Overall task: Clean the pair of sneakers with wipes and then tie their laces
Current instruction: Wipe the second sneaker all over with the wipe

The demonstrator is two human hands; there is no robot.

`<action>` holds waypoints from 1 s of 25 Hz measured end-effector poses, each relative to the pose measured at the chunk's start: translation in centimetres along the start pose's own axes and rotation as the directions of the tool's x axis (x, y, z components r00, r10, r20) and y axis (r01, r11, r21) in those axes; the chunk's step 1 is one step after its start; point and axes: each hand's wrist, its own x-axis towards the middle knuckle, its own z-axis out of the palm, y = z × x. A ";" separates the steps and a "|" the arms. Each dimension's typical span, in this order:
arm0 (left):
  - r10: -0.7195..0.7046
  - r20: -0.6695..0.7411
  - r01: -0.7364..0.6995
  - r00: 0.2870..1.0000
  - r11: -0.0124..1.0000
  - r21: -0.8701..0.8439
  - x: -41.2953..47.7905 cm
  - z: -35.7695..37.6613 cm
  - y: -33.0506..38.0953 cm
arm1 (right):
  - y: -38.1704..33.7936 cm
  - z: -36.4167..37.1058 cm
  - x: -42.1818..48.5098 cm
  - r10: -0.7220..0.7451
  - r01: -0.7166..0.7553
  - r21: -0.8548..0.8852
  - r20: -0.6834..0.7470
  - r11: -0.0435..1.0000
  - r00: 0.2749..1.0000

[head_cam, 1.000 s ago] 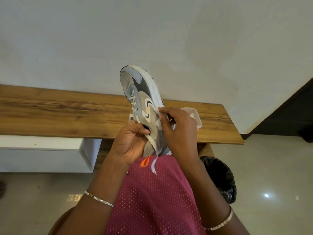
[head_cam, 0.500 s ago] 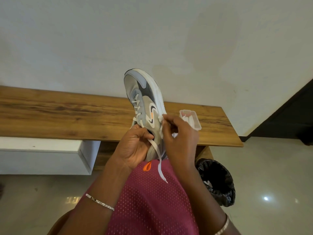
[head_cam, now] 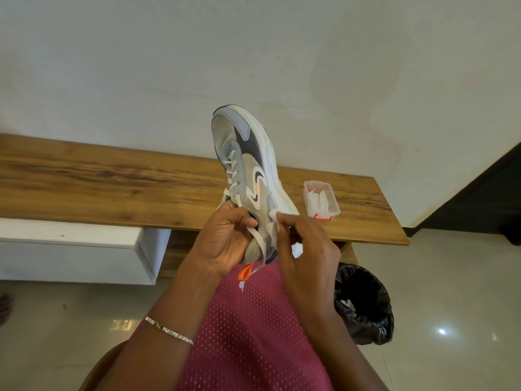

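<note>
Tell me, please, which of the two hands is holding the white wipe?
The right hand pinches the white wipe against the grey-and-white sneaker; the left hand only grips the sneaker's heel end.

The person wears a deep pink mesh garment, its fabric dotted all over with rows of tiny holes. A thin silver bracelet of small glinting links circles the left wrist. The left forearm and right forearm are bare.
</note>
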 end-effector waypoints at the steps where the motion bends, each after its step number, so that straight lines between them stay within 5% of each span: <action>1: -0.018 0.008 0.018 1.000 1.000 -0.007 0.0 0.1 0.0 | 0.1 -0.1 -0.4 -0.001 0.001 0.013 -0.010 1.000 1.000; 8: -0.120 0.115 0.130 0.986 0.988 -0.081 -0.6 1.7 0.2 | -0.6 0.4 2.9 -0.183 0.183 -0.005 0.043 0.983 0.982; 13: -0.095 0.176 0.117 0.980 0.986 -0.120 -0.7 1.6 -0.1 | -1.6 0.9 4.1 -0.292 0.315 -0.174 0.147 0.933 0.945; 25: -0.048 0.206 0.071 0.977 0.992 -0.105 -0.5 1.4 -0.8 | -1.3 1.2 3.2 -0.283 0.310 -0.198 0.151 0.930 0.947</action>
